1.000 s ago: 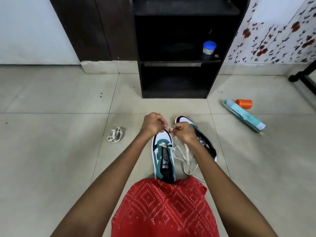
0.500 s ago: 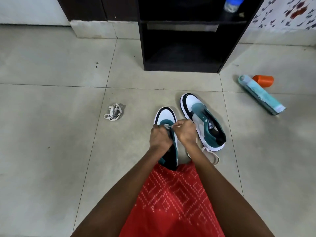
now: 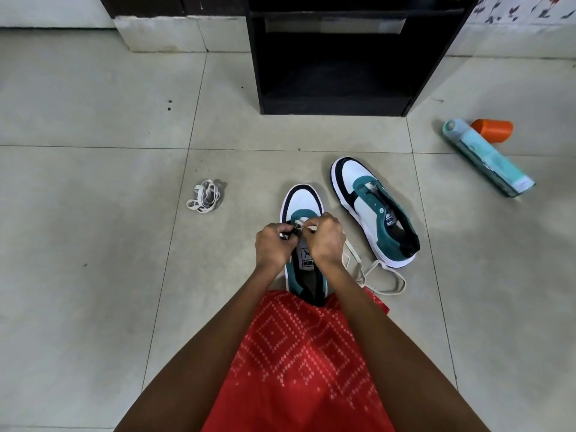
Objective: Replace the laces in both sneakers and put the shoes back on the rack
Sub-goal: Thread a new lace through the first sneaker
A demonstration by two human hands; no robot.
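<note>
A white, teal and black sneaker lies on the floor in front of me, toe pointing away. My left hand grips the eyelet edge of its upper. My right hand pinches the cream lace at the lowest eyelets; the lace's loose length trails on the floor to the right. The second sneaker lies to the right with no lace visible in it. A bundled cream lace lies on the floor to the left. The black shoe rack stands ahead.
A teal spray can and its orange cap lie on the tiles at the right. My red patterned garment covers the sneaker's heel. A dark cabinet and its tiled plinth stand left of the rack.
Both hands came down from above the toe to the sneaker's lower eyelets. The camera tilted downward, so the rack's upper shelves left the view.
</note>
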